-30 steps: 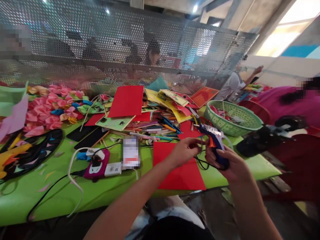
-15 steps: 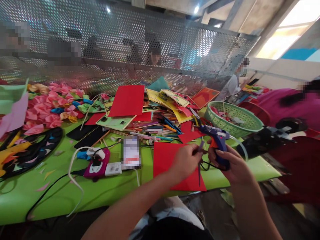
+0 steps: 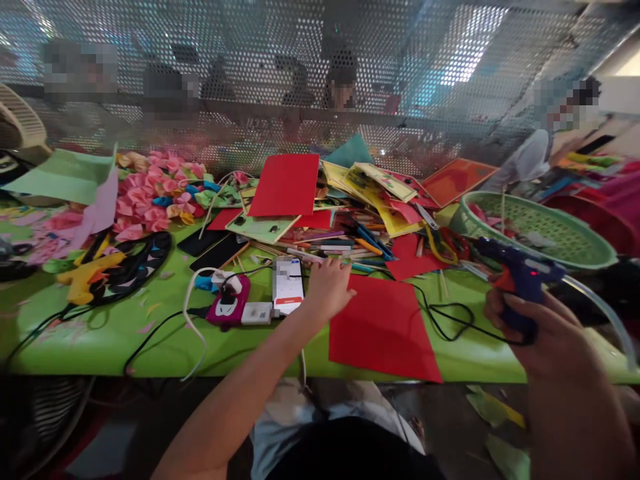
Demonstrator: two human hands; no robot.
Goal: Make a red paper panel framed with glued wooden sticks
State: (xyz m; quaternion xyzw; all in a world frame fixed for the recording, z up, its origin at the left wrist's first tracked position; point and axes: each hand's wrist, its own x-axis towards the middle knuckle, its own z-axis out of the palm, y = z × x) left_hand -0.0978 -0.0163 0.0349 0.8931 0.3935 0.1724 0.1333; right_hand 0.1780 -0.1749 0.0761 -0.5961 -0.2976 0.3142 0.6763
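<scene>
Glue gun sits gripped in the right hand; left hand, grasp unclear, lies beside the phone.

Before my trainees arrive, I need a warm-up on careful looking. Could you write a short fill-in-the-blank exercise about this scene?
1. The right hand grips a ____ glue gun.
2. In the camera's view, the phone lies just to the ____ of the left hand.
3. The large flat sheet lying between the two hands is coloured ____.
4. The holed plastic basket beyond the glue gun is coloured ____.

Missing words: blue; left; red; green.
</scene>
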